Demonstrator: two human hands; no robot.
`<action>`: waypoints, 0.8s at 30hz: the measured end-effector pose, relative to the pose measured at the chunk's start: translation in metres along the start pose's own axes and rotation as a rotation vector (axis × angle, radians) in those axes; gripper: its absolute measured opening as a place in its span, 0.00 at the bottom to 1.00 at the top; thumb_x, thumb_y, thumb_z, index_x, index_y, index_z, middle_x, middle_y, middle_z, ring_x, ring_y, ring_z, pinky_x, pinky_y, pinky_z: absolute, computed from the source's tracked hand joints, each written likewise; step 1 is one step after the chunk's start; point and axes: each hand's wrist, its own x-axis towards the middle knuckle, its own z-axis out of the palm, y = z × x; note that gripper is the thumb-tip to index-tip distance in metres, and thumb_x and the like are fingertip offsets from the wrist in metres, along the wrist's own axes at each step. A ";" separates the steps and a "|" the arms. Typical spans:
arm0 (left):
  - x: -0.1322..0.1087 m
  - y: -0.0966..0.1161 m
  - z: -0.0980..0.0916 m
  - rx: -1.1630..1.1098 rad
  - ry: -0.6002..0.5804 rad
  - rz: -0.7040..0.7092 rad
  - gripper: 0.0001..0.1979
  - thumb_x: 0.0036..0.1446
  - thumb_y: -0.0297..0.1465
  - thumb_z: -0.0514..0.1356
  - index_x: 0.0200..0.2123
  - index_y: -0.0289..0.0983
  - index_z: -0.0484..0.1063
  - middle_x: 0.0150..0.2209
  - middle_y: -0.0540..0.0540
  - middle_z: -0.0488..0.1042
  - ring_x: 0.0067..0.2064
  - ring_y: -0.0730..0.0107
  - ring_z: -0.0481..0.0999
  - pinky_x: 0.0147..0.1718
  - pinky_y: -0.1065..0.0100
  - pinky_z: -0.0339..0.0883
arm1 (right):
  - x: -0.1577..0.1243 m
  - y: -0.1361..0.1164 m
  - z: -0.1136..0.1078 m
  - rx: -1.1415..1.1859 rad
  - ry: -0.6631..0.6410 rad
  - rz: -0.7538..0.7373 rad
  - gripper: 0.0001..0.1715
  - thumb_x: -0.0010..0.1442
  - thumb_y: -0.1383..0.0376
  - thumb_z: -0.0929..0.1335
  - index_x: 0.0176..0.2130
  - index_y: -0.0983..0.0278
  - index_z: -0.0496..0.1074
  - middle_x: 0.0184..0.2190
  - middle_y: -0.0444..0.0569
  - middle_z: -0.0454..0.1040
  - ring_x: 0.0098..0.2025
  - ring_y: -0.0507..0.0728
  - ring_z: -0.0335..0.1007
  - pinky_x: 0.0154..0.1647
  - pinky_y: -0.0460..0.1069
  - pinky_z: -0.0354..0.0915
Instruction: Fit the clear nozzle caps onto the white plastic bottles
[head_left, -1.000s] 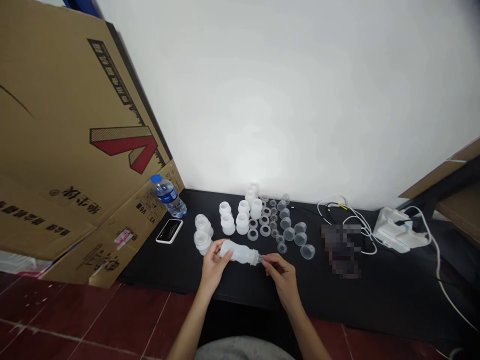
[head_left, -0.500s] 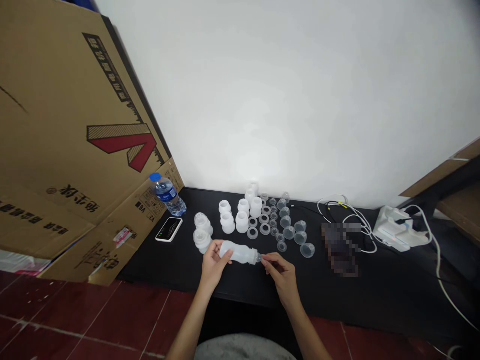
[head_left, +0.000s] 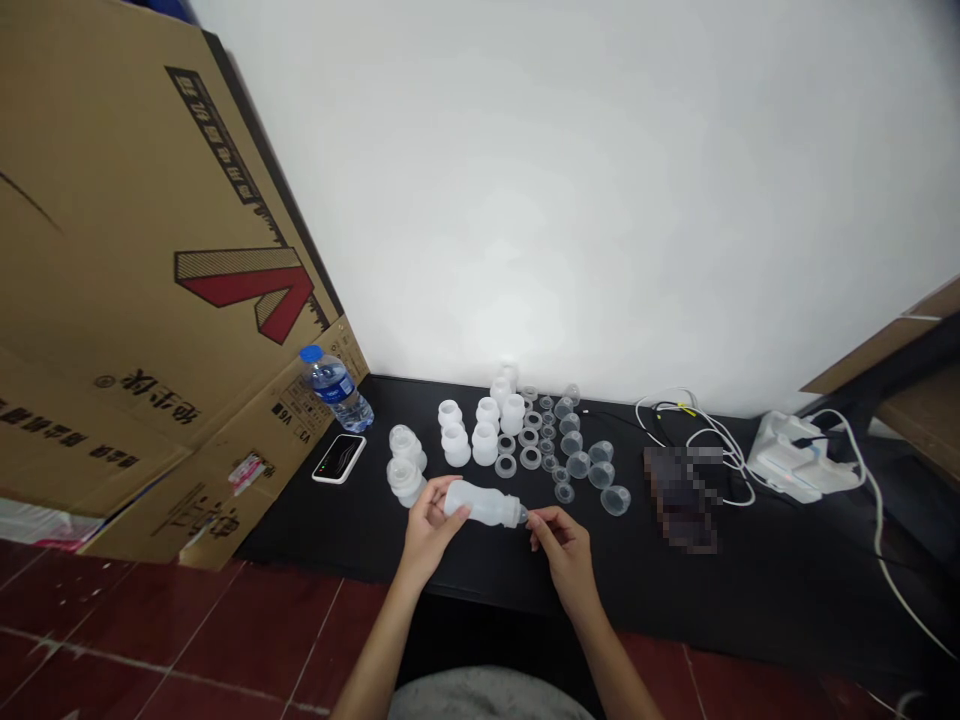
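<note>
My left hand grips a small white plastic bottle lying sideways over the black table, its neck pointing right. My right hand pinches a small clear part at the bottle's neck; what exactly it holds is too small to name. Just beyond stand several white bottles, white rings and clear caps. Two capped bottles stand left of my left hand.
A large cardboard box leans at the left, with a water bottle and a phone beside it. White cables and a white power strip lie at the right. Red tiled floor lies below.
Both hands stay at the bottle; my right hand has shifted slightly at the bottle's neck. Nothing else has moved.
</note>
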 end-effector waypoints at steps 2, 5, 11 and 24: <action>0.000 0.002 0.000 -0.012 -0.016 -0.001 0.24 0.54 0.42 0.76 0.51 0.40 0.78 0.45 0.42 0.82 0.47 0.56 0.83 0.47 0.61 0.77 | 0.000 0.000 0.000 -0.007 -0.007 -0.002 0.20 0.65 0.48 0.76 0.35 0.62 0.81 0.26 0.46 0.76 0.27 0.55 0.71 0.30 0.49 0.68; -0.001 0.003 -0.002 -0.024 -0.040 -0.003 0.25 0.54 0.41 0.76 0.52 0.40 0.78 0.46 0.42 0.82 0.47 0.57 0.83 0.48 0.62 0.77 | -0.001 -0.002 0.001 -0.023 -0.012 -0.010 0.21 0.66 0.48 0.75 0.33 0.62 0.79 0.25 0.45 0.75 0.27 0.55 0.70 0.30 0.48 0.68; -0.003 0.004 -0.003 -0.080 -0.092 0.000 0.28 0.53 0.39 0.77 0.54 0.39 0.76 0.52 0.36 0.82 0.53 0.52 0.83 0.52 0.58 0.77 | -0.001 -0.010 0.003 -0.063 -0.011 -0.025 0.27 0.69 0.45 0.72 0.28 0.61 0.75 0.23 0.44 0.72 0.26 0.55 0.69 0.30 0.48 0.66; -0.003 0.007 0.000 -0.040 -0.102 -0.071 0.27 0.52 0.42 0.77 0.52 0.39 0.78 0.46 0.40 0.83 0.47 0.55 0.84 0.46 0.62 0.78 | -0.001 -0.004 0.005 0.058 -0.106 -0.064 0.34 0.52 0.54 0.84 0.55 0.56 0.80 0.49 0.53 0.81 0.41 0.59 0.75 0.39 0.52 0.75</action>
